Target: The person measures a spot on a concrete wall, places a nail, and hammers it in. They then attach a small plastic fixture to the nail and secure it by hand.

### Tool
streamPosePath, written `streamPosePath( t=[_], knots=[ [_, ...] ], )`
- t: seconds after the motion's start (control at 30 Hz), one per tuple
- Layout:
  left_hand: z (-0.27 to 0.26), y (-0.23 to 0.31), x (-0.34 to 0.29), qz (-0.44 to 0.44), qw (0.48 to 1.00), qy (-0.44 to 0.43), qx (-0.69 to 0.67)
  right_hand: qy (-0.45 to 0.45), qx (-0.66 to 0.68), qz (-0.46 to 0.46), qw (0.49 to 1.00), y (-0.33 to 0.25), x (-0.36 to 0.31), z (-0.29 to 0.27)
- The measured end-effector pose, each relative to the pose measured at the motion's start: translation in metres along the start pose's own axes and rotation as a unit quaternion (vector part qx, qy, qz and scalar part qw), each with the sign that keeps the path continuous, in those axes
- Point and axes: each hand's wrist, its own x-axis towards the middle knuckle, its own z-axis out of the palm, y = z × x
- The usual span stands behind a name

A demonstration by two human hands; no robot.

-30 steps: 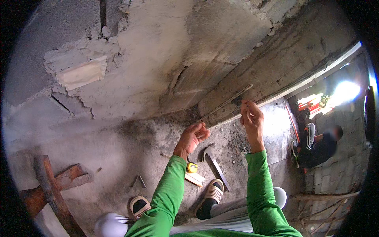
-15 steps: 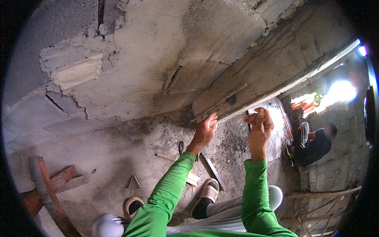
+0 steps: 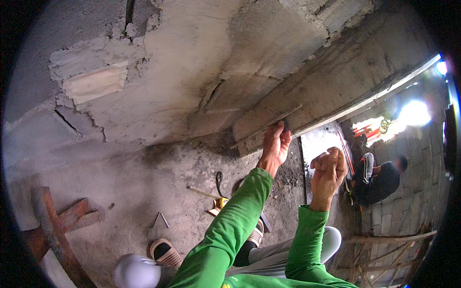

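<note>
My left hand (image 3: 276,149) is raised against the lower part of a concrete beam or column (image 3: 331,98). Its fingers are curled at a small dark round spot (image 3: 286,125) on that face, and the fingertips partly cover it. What they grip, if anything, is hidden. A thin straight strip or ridge (image 3: 273,124) runs along the concrete just beside these fingers. Farther right, my right hand (image 3: 330,173) is held up, apart from the concrete, thumb and fingers pinched together. Anything between them is too small to make out.
A yellow tape measure (image 3: 222,202) lies on the floor beyond my left forearm. Rusty steel beams (image 3: 57,223) cross at the left, and a V-shaped metal piece (image 3: 161,220) lies nearby. Another person (image 3: 379,182) crouches at the right by a block wall (image 3: 408,206).
My left hand has moved right and up along the concrete, onto the dark spot. My right hand has shifted slightly right and down, still pinched. The tape measure has come into view.
</note>
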Motion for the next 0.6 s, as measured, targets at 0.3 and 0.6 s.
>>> streamPosePath(
  t=[0.3,0.6],
  knots=[
    [-0.042,0.012,-0.047,0.036,0.989,0.028,0.140,-0.011,-0.006,-0.011,1.000,0.002,0.008,-0.012],
    [-0.136,0.064,-0.096,-0.035,0.971,0.137,0.192,-0.100,-0.148,0.086,0.980,0.053,-0.007,0.018]
  ],
)
